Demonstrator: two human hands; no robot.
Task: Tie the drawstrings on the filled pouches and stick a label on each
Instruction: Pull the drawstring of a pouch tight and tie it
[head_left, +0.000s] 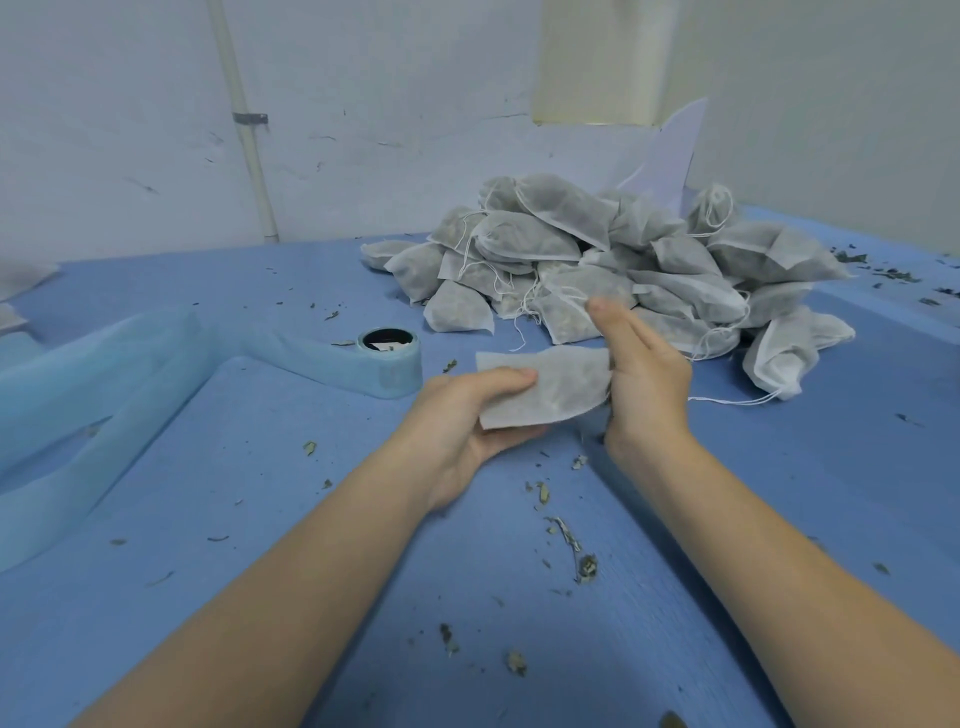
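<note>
No readable text, label, brand or number shows anywhere.

- A small hand-packing workroom: bare scuffed white wall (130, 130) with a pipe (247, 119).
- Blue-covered bench (260, 571) strewn with dried-leaf crumbs (587, 564).
- Heap of filled pouches (597, 260) at upper right.

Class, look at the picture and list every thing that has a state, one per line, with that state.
Pouch in hand: filled, lifted off the table, held at both ends.
Left hand: grips the pouch's left end.
Right hand: at the pouch's right end, fingers straight.
Pile of pouches: filled, heaped, strings loose.
Label roll: lying flat, partly unrolled.
Blue table: strewn with dried leaf bits.
</note>
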